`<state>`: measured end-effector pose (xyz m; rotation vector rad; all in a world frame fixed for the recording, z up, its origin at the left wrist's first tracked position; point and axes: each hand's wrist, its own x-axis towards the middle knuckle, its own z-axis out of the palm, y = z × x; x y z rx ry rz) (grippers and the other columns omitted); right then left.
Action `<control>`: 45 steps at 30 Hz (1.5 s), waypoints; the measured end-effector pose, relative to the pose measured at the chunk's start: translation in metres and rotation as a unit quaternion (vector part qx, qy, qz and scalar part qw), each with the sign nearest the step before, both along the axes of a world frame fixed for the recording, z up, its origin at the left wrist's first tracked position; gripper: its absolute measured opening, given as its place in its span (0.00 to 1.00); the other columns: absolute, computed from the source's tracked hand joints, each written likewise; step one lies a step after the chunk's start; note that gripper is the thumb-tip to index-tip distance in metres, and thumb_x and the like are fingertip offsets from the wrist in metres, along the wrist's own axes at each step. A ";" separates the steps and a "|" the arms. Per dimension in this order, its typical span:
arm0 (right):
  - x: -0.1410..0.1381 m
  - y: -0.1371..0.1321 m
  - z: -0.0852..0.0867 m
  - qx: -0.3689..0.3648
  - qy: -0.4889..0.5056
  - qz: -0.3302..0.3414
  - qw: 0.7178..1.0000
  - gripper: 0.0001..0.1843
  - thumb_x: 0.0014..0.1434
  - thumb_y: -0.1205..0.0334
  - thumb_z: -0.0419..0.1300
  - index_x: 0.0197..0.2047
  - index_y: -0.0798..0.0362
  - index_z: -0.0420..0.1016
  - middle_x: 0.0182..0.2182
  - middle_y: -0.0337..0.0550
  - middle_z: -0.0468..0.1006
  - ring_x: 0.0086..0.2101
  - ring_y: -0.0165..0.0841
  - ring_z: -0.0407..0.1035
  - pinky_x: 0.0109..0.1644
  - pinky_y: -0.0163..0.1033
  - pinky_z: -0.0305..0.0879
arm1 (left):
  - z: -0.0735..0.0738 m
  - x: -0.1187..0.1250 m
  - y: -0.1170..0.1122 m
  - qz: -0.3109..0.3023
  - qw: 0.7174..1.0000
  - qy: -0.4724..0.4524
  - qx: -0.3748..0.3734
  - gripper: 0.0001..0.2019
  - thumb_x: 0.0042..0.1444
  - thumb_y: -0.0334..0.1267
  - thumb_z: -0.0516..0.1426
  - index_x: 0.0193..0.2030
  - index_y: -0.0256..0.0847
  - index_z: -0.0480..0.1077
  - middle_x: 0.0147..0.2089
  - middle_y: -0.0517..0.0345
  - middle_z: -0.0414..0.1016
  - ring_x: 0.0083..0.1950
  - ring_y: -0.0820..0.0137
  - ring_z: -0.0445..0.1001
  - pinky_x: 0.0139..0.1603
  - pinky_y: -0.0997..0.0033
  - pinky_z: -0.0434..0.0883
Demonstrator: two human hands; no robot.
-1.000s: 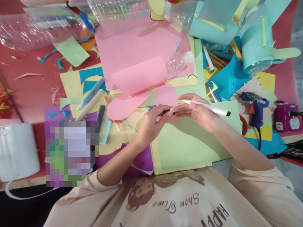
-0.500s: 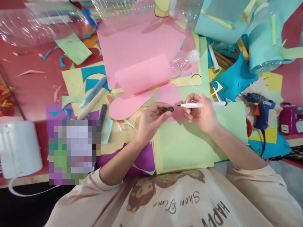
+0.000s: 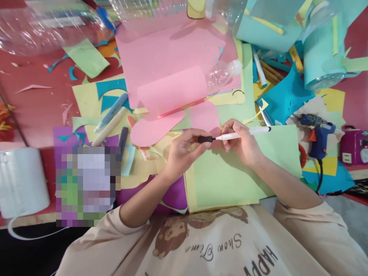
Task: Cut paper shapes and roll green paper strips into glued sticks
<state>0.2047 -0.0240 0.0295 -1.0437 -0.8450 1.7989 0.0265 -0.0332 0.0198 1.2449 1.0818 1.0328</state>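
White pen (image 3: 230,136), mid-barrel out of sight behind right hand (image 3: 244,143)

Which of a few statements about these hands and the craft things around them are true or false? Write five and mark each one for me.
1. The left hand pinches a black marker cap. True.
2. The white marker is also in the left hand. False: the right hand holds it.
3. The white marker points toward the black marker cap. True.
4. The blue glue gun lies to the left of both hands. False: it lies to their right.
5. Pink paper covers the body of a clear plastic bottle. True.
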 end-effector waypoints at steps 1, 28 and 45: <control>0.000 0.000 -0.001 0.002 -0.001 0.005 1.000 0.15 0.57 0.49 0.58 0.30 0.52 0.70 0.20 0.33 0.71 0.19 0.24 0.63 0.22 0.31 0.60 | -0.001 0.000 0.000 -0.002 1.000 0.011 0.008 0.10 0.51 0.40 0.63 0.39 0.38 0.73 0.36 0.54 0.77 0.35 0.73 0.75 0.37 0.74 0.74; -0.001 -0.005 -0.003 0.002 0.058 0.087 0.995 0.11 0.60 0.54 0.59 0.32 0.53 0.67 0.26 0.36 0.80 0.24 0.27 0.75 0.30 0.34 0.72 | 0.000 -0.001 -0.003 -0.058 0.980 0.107 0.160 0.05 0.60 0.38 0.54 0.41 0.41 0.64 0.35 0.58 0.72 0.34 0.75 0.73 0.33 0.76 0.70; 0.000 -0.003 -0.001 0.020 0.061 0.067 0.996 0.10 0.59 0.54 0.60 0.38 0.53 0.70 0.23 0.32 0.74 0.19 0.22 0.67 0.23 0.29 0.65 | -0.001 -0.006 0.002 -0.032 0.994 0.054 0.088 0.05 0.60 0.38 0.56 0.37 0.40 0.70 0.31 0.60 0.71 0.32 0.75 0.70 0.33 0.75 0.68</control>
